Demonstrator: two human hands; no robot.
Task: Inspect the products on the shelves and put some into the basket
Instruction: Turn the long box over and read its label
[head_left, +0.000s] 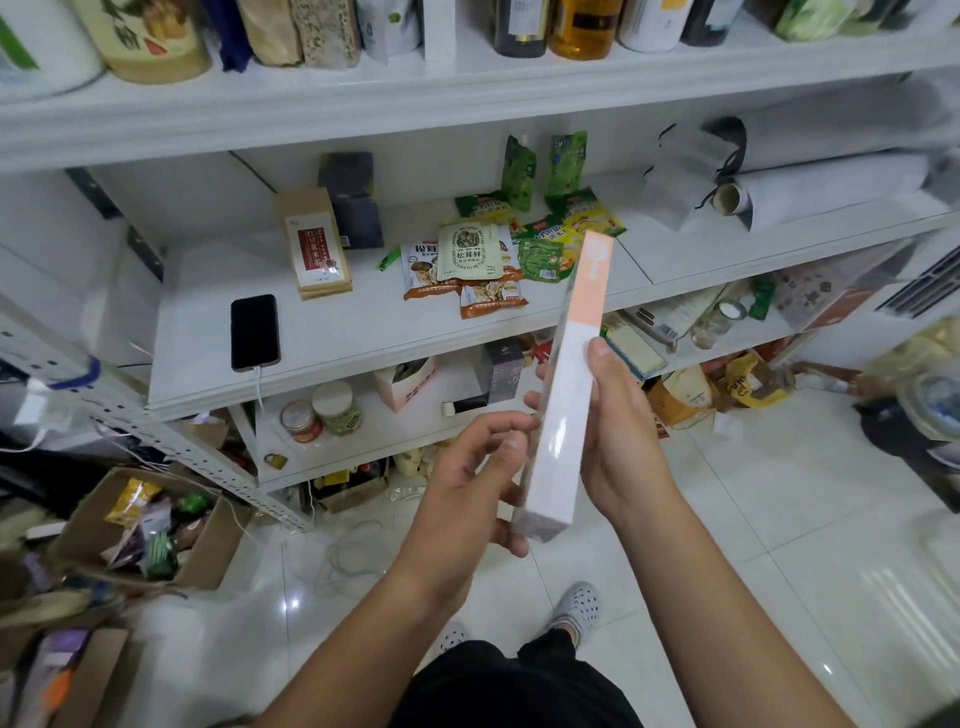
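Cardboard box (140, 525): on the floor at lower left, open-topped and filled with mixed packets; no basket can be identified, and whether this box serves as one cannot be told.
Phone (254, 331): lying flat on the middle shelf (208, 312), a cable at its near end.
Tea packet (318, 249): upright, just right of the phone.
Snack pouches (470, 260): a loose overlapping pile on the same shelf, further right.
Left hand (467, 473): its grip is closed on the near end of the carton, fingers curled against its left face and near corner.
Carton (563, 395): the task's thing, a long, narrow white-and-peach box held in the air in front of the shelves, its far end tilted up and away.
Handling (judged): probably light and stiff; the glossy film wrap looks slippery; thin card walls may dent under a hard squeeze.
Where to hold (judged): across the 2 broad faces near mid-length, supporting both ends during turning.
Right hand (618, 441): grasping the carton's right side, thumb along the upper edge and fingertips showing past the far side.
Paper rolls (810, 192): lying on the shelf at far right.
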